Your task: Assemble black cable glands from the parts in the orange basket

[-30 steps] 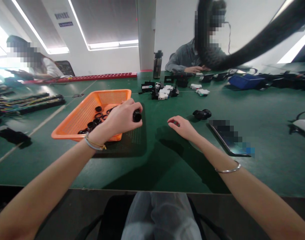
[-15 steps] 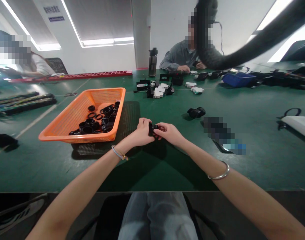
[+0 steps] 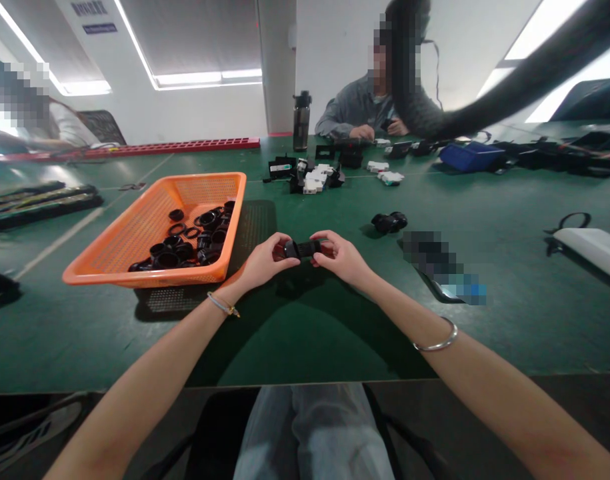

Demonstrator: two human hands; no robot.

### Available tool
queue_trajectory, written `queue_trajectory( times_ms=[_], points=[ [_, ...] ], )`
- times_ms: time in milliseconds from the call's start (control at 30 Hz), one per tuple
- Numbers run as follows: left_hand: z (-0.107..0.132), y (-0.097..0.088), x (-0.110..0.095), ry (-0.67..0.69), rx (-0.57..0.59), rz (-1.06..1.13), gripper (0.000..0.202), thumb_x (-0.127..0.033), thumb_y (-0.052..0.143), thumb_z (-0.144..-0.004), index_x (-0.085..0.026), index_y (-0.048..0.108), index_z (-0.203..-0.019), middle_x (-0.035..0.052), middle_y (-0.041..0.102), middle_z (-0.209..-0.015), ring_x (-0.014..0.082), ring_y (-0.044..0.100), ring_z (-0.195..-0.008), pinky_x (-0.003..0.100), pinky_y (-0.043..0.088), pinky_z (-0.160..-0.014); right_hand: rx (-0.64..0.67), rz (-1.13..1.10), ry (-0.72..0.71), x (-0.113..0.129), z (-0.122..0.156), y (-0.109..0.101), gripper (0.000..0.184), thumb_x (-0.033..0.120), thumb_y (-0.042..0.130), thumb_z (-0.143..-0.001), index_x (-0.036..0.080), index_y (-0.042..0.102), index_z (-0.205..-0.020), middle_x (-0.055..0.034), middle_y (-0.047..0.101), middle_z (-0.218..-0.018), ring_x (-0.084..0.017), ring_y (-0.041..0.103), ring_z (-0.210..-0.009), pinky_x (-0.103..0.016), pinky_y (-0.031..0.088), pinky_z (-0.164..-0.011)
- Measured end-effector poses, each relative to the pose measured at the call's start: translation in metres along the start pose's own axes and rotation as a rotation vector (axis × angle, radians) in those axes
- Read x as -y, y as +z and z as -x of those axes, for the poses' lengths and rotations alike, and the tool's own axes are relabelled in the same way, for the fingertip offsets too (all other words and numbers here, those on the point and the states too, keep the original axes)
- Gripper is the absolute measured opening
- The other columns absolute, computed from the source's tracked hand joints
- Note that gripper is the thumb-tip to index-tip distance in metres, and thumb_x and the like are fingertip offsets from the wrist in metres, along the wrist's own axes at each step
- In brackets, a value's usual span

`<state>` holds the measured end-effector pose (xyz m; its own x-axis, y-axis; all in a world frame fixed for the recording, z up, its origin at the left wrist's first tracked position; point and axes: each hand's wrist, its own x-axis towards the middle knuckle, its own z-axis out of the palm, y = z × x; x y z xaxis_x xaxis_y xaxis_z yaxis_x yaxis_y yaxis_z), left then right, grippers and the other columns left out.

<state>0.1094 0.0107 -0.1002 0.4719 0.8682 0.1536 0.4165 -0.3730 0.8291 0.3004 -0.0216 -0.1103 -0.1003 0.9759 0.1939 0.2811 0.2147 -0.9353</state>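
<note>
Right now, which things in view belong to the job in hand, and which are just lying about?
Seemingly in the job:
- black ribbed plastic part, held between left hand and right hand
- orange perforated plastic basket holding round black plastic parts

Probably just lying about:
- flat dark phone
- tall dark drink bottle
- blue plastic bin

White light edges the grey window shades beyond the orange basket, and I see the room in soft, middling brightness. The basket throws a perforated shadow onto the green tabletop at its right and near sides. High to the basket's right, a black tube looms out of focus; far left of it, a seated person blurs, stretched amid glare. Mosaic blocks obscure a smartphone to its right.
</note>
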Motion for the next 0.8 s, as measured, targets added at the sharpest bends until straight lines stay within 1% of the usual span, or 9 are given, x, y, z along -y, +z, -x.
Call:
queue_trajectory(
  times_ms=[133, 367, 500, 600, 700, 800],
  points=[
    [0.0007, 0.0025, -0.0013, 0.029, 0.024, 0.075, 0.038, -0.025, 0.070, -0.067, -0.019, 0.055, -0.101, 0.0045, 0.066, -0.097, 0.0171, 0.065, -0.086, 0.035, 0.050, -0.083, 0.027, 0.056, -0.051, -0.0002, 0.0015, 0.0003, 0.028, 0.023, 0.059, -0.066, 0.021, 0.053, -0.094, -0.0001, 0.063, -0.079, -0.015, 0.064, -0.070, -0.034, 0.053, -0.073],
    [0.0016, 0.0087, -0.0026, 0.015, 0.007, 0.099, 0.042, -0.025, 0.071, -0.065, -0.018, 0.057, -0.104, 0.0011, 0.065, -0.086, 0.0141, 0.063, -0.075, 0.030, 0.050, -0.075, 0.045, 0.104, -0.082, 0.0040, 0.0047, 0.0019, 0.030, 0.024, 0.058, -0.067, 0.019, 0.051, -0.096, -0.0017, 0.066, -0.080, -0.017, 0.065, -0.073, -0.034, 0.051, -0.074],
    [0.0029, 0.0097, -0.0025, 0.022, 0.015, 0.115, 0.041, -0.025, 0.071, -0.066, -0.020, 0.056, -0.103, 0.0001, 0.065, -0.086, 0.0143, 0.063, -0.076, 0.030, 0.051, -0.076, 0.055, 0.121, -0.097, 0.0050, 0.0058, 0.0019, 0.030, 0.024, 0.059, -0.067, 0.020, 0.052, -0.096, -0.0014, 0.067, -0.081, -0.017, 0.066, -0.075, -0.034, 0.051, -0.075],
    [0.0034, 0.0098, -0.0027, 0.029, 0.021, 0.124, 0.040, -0.026, 0.070, -0.066, -0.020, 0.055, -0.103, 0.0009, 0.064, -0.087, 0.0147, 0.063, -0.077, 0.031, 0.051, -0.078, 0.054, 0.121, -0.094, 0.0055, 0.0061, 0.0019, 0.029, 0.024, 0.059, -0.067, 0.020, 0.052, -0.096, -0.0018, 0.067, -0.081, -0.018, 0.066, -0.075, -0.034, 0.052, -0.075],
    [0.0030, 0.0093, -0.0011, 0.036, 0.000, 0.098, 0.038, -0.028, 0.068, -0.068, -0.020, 0.054, -0.102, 0.0014, 0.063, -0.089, 0.0150, 0.062, -0.079, 0.031, 0.051, -0.077, 0.043, 0.129, -0.081, 0.0052, 0.0059, 0.0012, 0.029, 0.024, 0.058, -0.068, 0.020, 0.052, -0.095, -0.0024, 0.067, -0.082, -0.018, 0.066, -0.075, -0.035, 0.052, -0.074],
    [0.0039, 0.0077, 0.0003, 0.035, -0.064, 0.024, 0.033, -0.029, 0.062, -0.071, -0.020, 0.051, -0.102, 0.0007, 0.060, -0.088, 0.0141, 0.061, -0.077, 0.030, 0.051, -0.073, -0.005, 0.135, -0.061, 0.0029, 0.0047, -0.0001, 0.027, 0.024, 0.056, -0.068, 0.021, 0.052, -0.094, -0.0028, 0.067, -0.082, -0.019, 0.066, -0.076, -0.035, 0.053, -0.072]
  ],
)
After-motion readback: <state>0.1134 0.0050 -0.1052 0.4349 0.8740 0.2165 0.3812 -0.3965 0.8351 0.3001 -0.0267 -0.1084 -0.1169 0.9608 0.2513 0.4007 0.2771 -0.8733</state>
